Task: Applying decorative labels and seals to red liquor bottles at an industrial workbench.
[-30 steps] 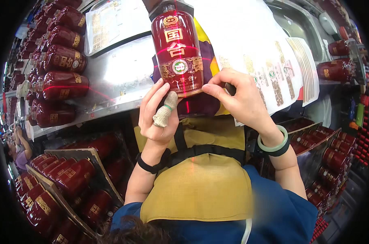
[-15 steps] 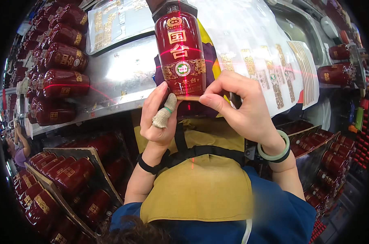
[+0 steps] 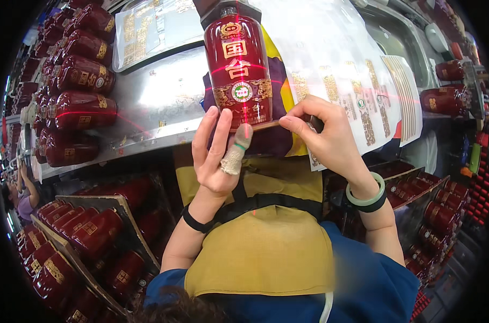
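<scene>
A dark red bottle [image 3: 240, 64] with gold lettering and a round green-and-white emblem lies neck away from me, its neck end in a dark holder [image 3: 228, 8]. Along its base edge runs a narrow gold-brown strip [image 3: 266, 126]. My right hand [image 3: 330, 132] pinches the strip's right end between thumb and forefinger. My left hand [image 3: 215, 156] has its fingers stretched apart at the bottle's lower left. A finger of it in a knitted cover [image 3: 236, 153] presses near the strip's left part. Beneath the bottle lies a purple and yellow cloth [image 3: 279, 86].
Sheets of gold decals [image 3: 357, 81] lie to the right, near a metal sink [image 3: 395, 40]. A white tray [image 3: 147, 59] holds more decals on the metal table [image 3: 131, 102]. Red bottles [image 3: 85, 110] crowd the left; bottle-filled crates [image 3: 67, 242] stand below on both sides.
My left hand has shifted right, its covered finger now under the bottle's base and its other fingers more spread. My right hand has moved slightly right with the strip's end.
</scene>
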